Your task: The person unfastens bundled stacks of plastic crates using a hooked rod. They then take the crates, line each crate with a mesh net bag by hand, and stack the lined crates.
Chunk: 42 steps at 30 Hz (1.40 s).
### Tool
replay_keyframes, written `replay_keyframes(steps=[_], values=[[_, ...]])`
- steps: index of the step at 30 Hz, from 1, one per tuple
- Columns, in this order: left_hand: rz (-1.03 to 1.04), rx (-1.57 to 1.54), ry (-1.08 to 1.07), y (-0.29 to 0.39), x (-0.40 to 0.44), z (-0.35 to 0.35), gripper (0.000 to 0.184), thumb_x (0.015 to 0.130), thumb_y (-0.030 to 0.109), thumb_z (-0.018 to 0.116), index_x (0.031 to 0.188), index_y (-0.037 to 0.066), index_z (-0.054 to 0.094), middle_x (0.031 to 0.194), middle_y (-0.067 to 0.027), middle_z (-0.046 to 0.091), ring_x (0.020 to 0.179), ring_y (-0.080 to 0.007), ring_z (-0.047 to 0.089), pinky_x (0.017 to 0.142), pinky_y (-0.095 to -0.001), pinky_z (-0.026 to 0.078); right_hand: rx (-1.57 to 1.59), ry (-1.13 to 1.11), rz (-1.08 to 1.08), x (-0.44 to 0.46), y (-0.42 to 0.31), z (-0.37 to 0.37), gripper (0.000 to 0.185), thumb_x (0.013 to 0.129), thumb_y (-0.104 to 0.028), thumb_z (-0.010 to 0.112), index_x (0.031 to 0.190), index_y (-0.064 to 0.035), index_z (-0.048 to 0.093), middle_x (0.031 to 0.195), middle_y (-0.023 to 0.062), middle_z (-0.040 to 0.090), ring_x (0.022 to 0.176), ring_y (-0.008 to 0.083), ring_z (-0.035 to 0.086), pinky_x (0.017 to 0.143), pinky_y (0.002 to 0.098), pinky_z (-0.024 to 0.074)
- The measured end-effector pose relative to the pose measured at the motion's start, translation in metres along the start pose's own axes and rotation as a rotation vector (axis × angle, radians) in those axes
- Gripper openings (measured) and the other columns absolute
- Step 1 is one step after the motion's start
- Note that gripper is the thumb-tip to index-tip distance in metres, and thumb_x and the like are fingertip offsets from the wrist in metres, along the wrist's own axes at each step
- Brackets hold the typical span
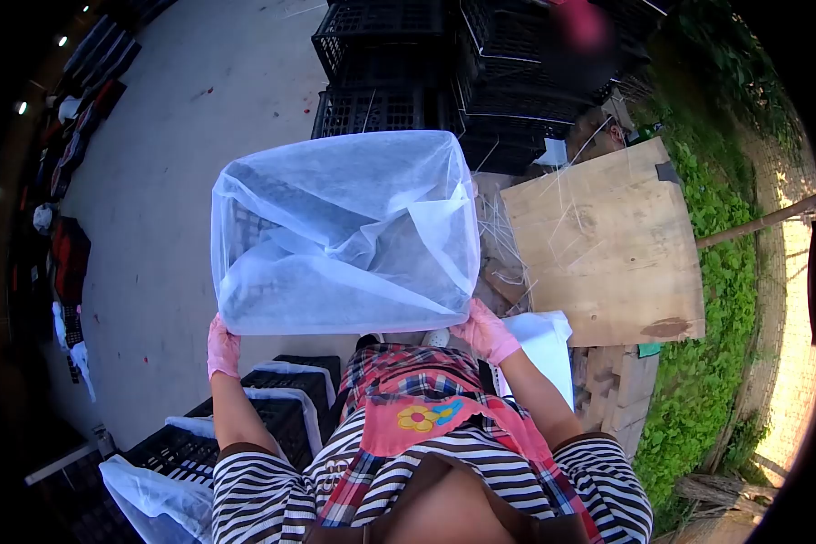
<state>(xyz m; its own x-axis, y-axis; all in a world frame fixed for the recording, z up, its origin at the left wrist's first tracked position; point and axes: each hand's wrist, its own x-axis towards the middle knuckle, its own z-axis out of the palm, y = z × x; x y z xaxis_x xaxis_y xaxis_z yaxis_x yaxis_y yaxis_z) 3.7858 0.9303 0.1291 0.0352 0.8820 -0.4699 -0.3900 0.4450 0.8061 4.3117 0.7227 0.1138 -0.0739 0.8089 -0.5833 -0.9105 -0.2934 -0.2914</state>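
A rectangular crate (344, 231), covered and lined with thin translucent white sheeting, is held out in front of my body. Dark lattice walls show faintly through the sheeting. My left hand (223, 348), in a pink glove, grips its near left corner, fingers partly hidden by the sheet. At the near right corner, my right hand (486, 333), also gloved in pink, is closed on the crate's edge. Inside, the sheeting lies in loose folds that cross near the middle.
Black plastic crates (372, 109) are stacked ahead. Sheet-lined black crates (190, 449) stand at lower left. A plywood board (607, 245) and white folded sheeting (539, 349) lie to the right, beside loose strips and green plants (698, 272). Concrete floor (163, 181) stretches left.
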Motion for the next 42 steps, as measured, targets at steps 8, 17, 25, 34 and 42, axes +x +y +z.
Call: replay_keyframes(steps=[8, 17, 25, 34, 42], values=[[-0.046, -0.174, 0.073, -0.007, 0.001, 0.010, 0.031, 0.090, 0.016, 0.058, 0.119, 0.005, 0.054, 0.114, -0.0077, 0.061, 0.103, -0.0178, 0.059, 0.085, -0.0307, 0.051, -0.371, 0.112, 0.067, -0.032, -0.037, 0.009, 0.034, 0.091, -0.026, 0.058, 0.121, -0.0114, 0.049, 0.114, 0.0042, 0.059, 0.101, 0.0180, 0.058, 0.081, 0.0353, 0.0512], [-0.053, 0.564, -0.028, 0.083, 0.058, 0.115, 0.048, 0.082, 0.013, 0.064, 0.127, 0.002, 0.050, 0.116, -0.0101, 0.059, 0.103, -0.0198, 0.057, 0.089, -0.0312, 0.044, -0.727, 0.820, -0.180, 0.011, -0.053, 0.023, 0.050, 0.090, -0.029, 0.054, 0.131, -0.0035, 0.041, 0.126, 0.0135, 0.050, 0.118, 0.0225, 0.045, 0.099, 0.0322, 0.0345], [-0.098, 0.753, 0.093, 0.053, 0.082, 0.094, 0.050, 0.079, 0.003, 0.061, 0.127, -0.001, 0.048, 0.114, -0.0113, 0.060, 0.102, -0.0228, 0.057, 0.089, -0.0321, 0.044, -1.367, 0.667, -0.457, 0.084, -0.040, 0.102, 0.049, 0.086, -0.021, 0.057, 0.129, -0.0026, 0.043, 0.115, 0.0106, 0.059, 0.105, 0.0236, 0.055, 0.092, 0.0336, 0.0410], [0.029, 0.654, 0.297, 0.123, 0.090, -0.056, 0.049, 0.080, 0.000, 0.060, 0.127, 0.000, 0.048, 0.115, -0.0104, 0.059, 0.100, -0.0214, 0.057, 0.089, -0.0313, 0.045, -1.747, 0.301, -0.160, 0.231, 0.018, 0.249, 0.049, 0.085, -0.020, 0.055, 0.125, 0.0000, 0.034, 0.097, 0.0294, 0.060, 0.093, 0.0466, 0.057, 0.081, 0.0496, 0.0437], [0.462, 1.988, 0.954, 0.163, 0.073, -0.057, 0.057, 0.078, 0.013, 0.069, 0.129, 0.000, 0.046, 0.120, -0.0168, 0.056, 0.103, -0.0261, 0.056, 0.092, -0.0345, 0.042, -1.776, -0.160, -0.103, 0.401, 0.117, 0.359, 0.029, 0.093, -0.013, 0.031, 0.121, -0.0138, 0.037, 0.128, 0.0123, 0.050, 0.114, 0.0373, 0.053, 0.095, 0.0476, 0.0412]])
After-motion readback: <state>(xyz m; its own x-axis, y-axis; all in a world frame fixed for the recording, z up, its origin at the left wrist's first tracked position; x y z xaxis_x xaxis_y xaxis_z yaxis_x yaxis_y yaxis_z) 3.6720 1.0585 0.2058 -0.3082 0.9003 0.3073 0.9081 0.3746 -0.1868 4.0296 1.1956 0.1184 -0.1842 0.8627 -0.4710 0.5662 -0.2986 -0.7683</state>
